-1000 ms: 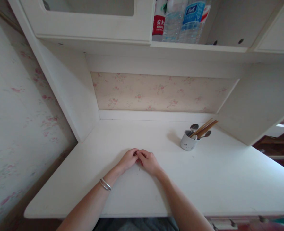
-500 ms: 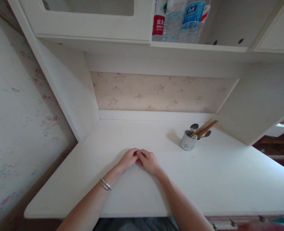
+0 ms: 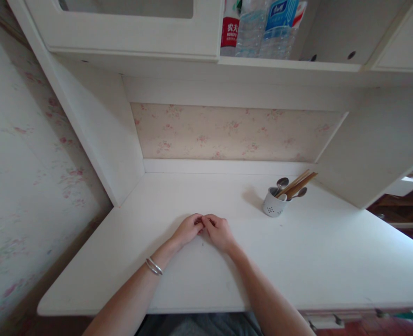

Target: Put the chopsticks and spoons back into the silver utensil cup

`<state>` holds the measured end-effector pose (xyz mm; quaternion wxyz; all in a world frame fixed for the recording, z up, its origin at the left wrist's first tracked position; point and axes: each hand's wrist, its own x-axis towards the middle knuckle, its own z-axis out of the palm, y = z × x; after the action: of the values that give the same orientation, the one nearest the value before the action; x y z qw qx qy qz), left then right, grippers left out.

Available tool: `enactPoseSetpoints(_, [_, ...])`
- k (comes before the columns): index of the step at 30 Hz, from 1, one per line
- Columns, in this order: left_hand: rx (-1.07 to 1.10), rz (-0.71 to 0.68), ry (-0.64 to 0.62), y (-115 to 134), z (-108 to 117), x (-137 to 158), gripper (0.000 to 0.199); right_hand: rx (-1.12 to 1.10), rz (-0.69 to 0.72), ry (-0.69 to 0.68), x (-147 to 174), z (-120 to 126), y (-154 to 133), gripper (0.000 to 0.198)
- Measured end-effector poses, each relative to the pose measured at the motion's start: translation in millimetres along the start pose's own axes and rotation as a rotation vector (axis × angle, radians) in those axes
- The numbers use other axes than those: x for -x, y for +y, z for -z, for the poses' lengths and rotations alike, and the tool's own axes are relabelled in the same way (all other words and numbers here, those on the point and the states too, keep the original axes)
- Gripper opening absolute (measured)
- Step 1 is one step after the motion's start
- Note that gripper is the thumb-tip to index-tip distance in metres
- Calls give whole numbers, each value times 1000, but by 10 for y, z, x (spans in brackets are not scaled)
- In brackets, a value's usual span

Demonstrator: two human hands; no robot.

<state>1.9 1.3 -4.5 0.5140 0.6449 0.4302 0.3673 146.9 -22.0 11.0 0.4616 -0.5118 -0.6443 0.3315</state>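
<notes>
My left hand (image 3: 188,228) rests on the white desk (image 3: 199,280), closed, with its fingers curled inward. Against it lies my right hand (image 3: 219,231), also closed, its fingertips touching the left fingertips. Nothing shows in either hand, though the undersides of the fingers are hidden. Silver bangles (image 3: 153,266) circle the left wrist. Right of my hands stands a white perforated cup (image 3: 273,206), apart from them. It holds metal spoons (image 3: 282,182) and wooden chopsticks (image 3: 302,183), leaning right.
Plastic bottles (image 3: 251,32) stand in the open shelf of the cabinet overhead. An upright panel (image 3: 87,116) bounds the desk at the left, and another panel (image 3: 363,149) at the right. Floral wallpaper (image 3: 227,133) shows behind the desk. Drawer knobs (image 3: 338,320) are under its front edge.
The fingers of my right hand have shifted slightly where they meet the left. The view has moved a little; the cup and its contents stay in place.
</notes>
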Motion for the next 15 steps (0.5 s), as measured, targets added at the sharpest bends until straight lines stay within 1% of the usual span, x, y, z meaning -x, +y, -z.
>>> enactPoseSetpoints(2, [39,46,13,-6,-2,1,24,-30,-58,150,-65,92,50,33])
enactPoseSetpoints(4, [57,91,34,-6,-3,5,27,-39,-111,338,-144,254,128,41])
enactPoseSetpoints(8, [60,110,33,3,-4,14,27,-11,-216,828,-253,707,329,49])
enactPoseSetpoints(11, [52,106,24,15,-5,19,27,112,-288,1169,-262,1001,473,55])
enactPoseSetpoints(13, [52,105,26,26,-6,23,27,202,-329,1315,-252,1130,548,61])
enactPoseSetpoints(15, [57,108,28,36,-7,30,26,240,-367,1357,-249,1216,608,71])
